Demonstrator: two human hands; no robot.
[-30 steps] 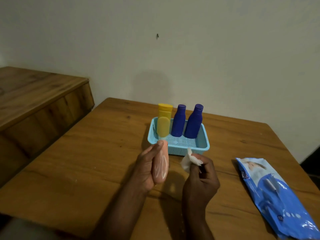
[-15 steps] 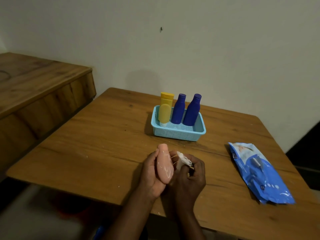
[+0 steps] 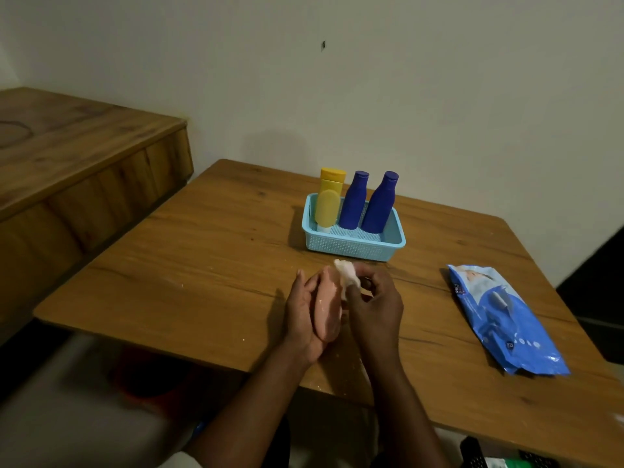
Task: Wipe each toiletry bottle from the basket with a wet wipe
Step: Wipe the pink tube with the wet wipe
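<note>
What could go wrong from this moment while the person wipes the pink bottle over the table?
1. The left hand only cradles the pink bottle; pushed by the wet wipe in the right hand, it may slip onto the table.
2. The two blue bottles lean in the basket; reaching in could topple them.

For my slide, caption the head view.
Left hand holds a pink bottle while right hand wipes it with a wet wipe.
</note>
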